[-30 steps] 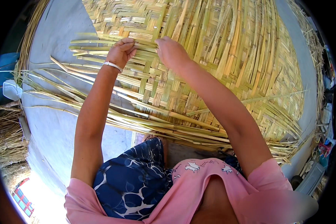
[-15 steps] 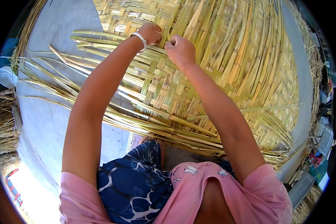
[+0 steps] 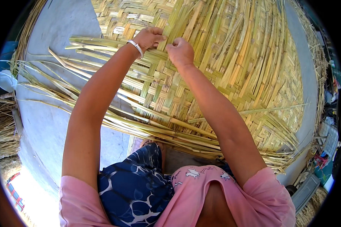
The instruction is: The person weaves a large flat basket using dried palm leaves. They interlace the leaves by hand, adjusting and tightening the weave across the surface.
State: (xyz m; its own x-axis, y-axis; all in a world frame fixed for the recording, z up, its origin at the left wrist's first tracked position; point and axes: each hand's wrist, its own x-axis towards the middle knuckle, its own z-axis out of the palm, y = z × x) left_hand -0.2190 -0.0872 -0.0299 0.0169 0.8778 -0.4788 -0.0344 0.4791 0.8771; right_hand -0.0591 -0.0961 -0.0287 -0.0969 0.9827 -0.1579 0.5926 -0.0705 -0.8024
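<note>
A large mat [image 3: 166,85] woven from flat, split yellow-green reed strips spreads before me, its weave partly finished in a tight slanting pattern. My left hand [image 3: 149,38], a pale bangle at its wrist, is bent over the weave with its fingers and thumb drawn together at a greenish reed strip [image 3: 172,25]. Just right of it, my right hand [image 3: 181,53] is curled, thumb against forefinger, pinching at the lower part of that strip. The fingertips partly hide where the strip enters the weave.
Loose reed ends [image 3: 87,44] jut out leftward over the grey concrete floor [image 3: 64,22]. Many long strips [image 3: 250,49] lie lengthwise on the mat's right half. A bundle of stalks [image 3: 170,137] runs along its near edge, by my foot. Dry straw [image 3: 3,128] is piled at far left.
My left hand has shifted slightly left and down, its fingers less tightly curled. My right hand has moved a little left and down. The greenish strip between them shows more plainly.
</note>
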